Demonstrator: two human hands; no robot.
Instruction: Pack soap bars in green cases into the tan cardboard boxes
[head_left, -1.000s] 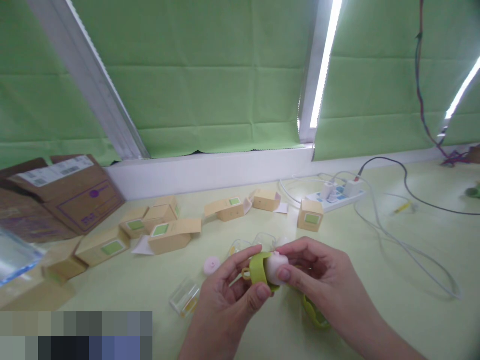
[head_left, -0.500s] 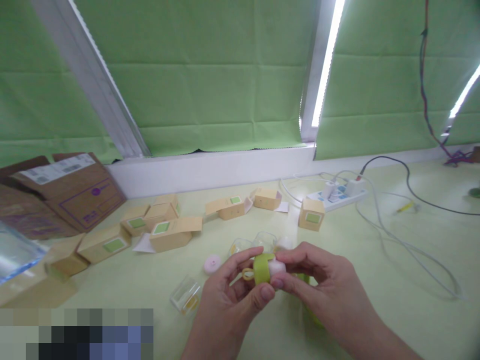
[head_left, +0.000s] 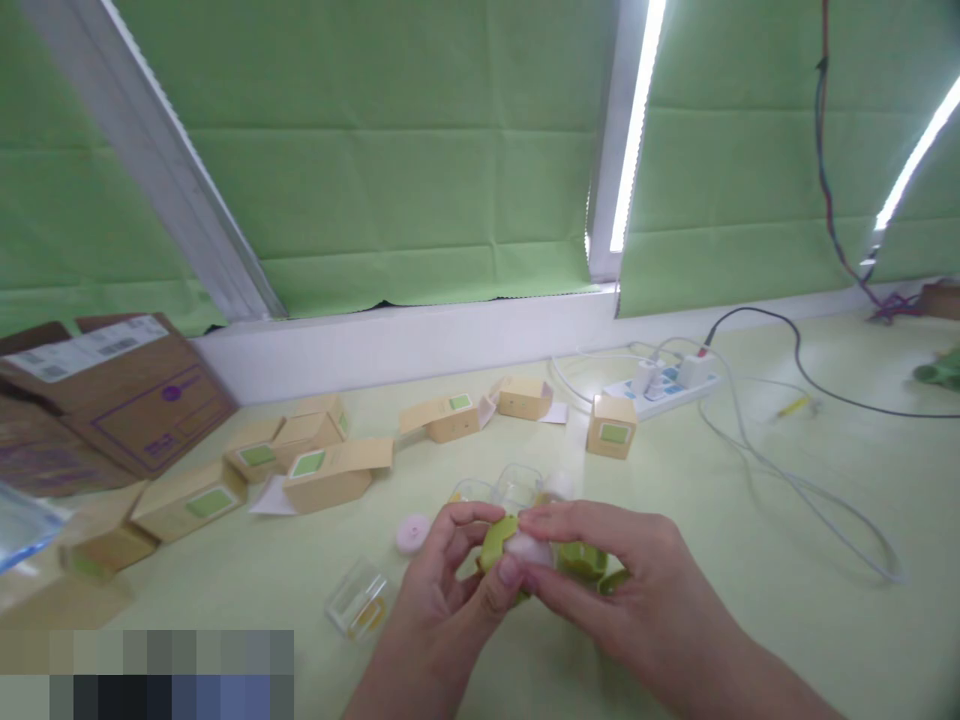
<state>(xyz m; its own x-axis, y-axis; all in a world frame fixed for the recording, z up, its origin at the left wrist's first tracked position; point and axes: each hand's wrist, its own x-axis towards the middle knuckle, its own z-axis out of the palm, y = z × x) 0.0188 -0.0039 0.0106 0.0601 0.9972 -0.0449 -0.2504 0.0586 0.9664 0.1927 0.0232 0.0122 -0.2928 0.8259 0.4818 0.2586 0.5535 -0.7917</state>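
My left hand (head_left: pixel 457 590) has its fingers closed round a small green holder (head_left: pixel 493 545). A white rounded piece (head_left: pixel 531 549) sits against the holder, and the thumb and fingers of my right hand (head_left: pixel 637 565) pinch it. Fingertips hide where the two parts meet. Just behind and under my right hand lie other green parts (head_left: pixel 583 560), partly covered. A pale pink disc (head_left: pixel 412 534) lies left of my hands, above a clear plastic case (head_left: pixel 360 600) with a yellow piece. More clear cases (head_left: pixel 519 486) stand just beyond my fingers, beside a blurred white piece (head_left: pixel 558 486).
Several small tan boxes (head_left: pixel 337 475), some with open flaps, line the back and left of the table. A large brown carton (head_left: pixel 150 400) stands at the far left. Toward the right are a white power strip (head_left: pixel 664 392), loose cables (head_left: pixel 795 470) and a single tan box (head_left: pixel 612 428).
The green holder has turned in my hands, so its yellow loop no longer shows. Both hands appear slightly further left, and the whole view has shifted a little.
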